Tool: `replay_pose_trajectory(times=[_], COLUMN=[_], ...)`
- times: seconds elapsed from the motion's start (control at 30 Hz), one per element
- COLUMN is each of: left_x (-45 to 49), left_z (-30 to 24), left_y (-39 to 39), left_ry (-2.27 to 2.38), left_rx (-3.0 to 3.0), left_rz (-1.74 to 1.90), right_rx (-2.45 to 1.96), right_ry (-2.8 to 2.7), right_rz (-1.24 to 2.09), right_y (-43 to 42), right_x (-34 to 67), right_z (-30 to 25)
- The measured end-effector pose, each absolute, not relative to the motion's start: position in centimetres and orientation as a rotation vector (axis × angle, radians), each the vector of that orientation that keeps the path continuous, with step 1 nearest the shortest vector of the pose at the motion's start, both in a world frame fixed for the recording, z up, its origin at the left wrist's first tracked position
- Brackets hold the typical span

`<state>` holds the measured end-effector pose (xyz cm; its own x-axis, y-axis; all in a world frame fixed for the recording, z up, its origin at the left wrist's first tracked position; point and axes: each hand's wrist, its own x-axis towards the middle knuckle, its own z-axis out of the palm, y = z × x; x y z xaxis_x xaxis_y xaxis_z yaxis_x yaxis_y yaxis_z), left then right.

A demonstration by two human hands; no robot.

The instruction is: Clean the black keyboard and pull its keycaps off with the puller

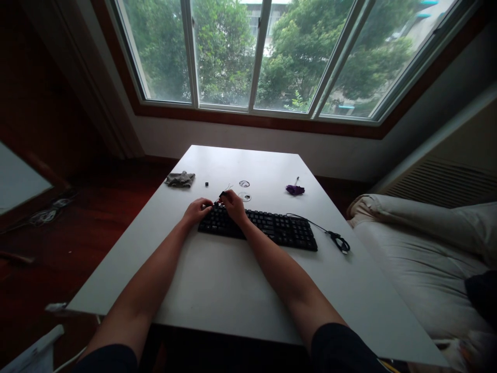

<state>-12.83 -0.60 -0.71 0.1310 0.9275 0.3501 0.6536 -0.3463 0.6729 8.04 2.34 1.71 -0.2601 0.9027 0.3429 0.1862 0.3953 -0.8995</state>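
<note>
A black keyboard (279, 228) lies across the middle of the white table (217, 280). My left hand (197, 210) rests at the keyboard's far left corner with its fingers curled against the edge. My right hand (234, 203) hovers over the same corner, its fingers pinched on a small dark piece that looks like a keycap puller or keycap (222, 195); it is too small to name surely. A single loose black keycap (207, 183) sits on the table just beyond my hands.
A crumpled grey cloth (180, 179) lies at the far left of the table. Two small round clear items (244, 190) sit beyond the keyboard. A purple object (295, 189) lies to the far right. The keyboard's cable (337, 239) coils at the right. A bed (423, 259) stands beside the table.
</note>
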Motion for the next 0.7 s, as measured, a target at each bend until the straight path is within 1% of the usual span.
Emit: replay_pose_trajectory(times=[0.3,0.7], left_x=[-12.31,-12.13], left_z=[-0.45,-0.57], left_y=[-1.04,-1.12], left_ry=[1.437,1.378], left_rx=[1.990,1.882], left_rz=[1.119,1.159], right_rx=[-0.869,-0.929], right_ry=[-1.719,-1.761], right_rz=[0.957,0.955], right_y=[2.05,1.77], right_x=[8.43,8.36], right_z=[1.41,1.58])
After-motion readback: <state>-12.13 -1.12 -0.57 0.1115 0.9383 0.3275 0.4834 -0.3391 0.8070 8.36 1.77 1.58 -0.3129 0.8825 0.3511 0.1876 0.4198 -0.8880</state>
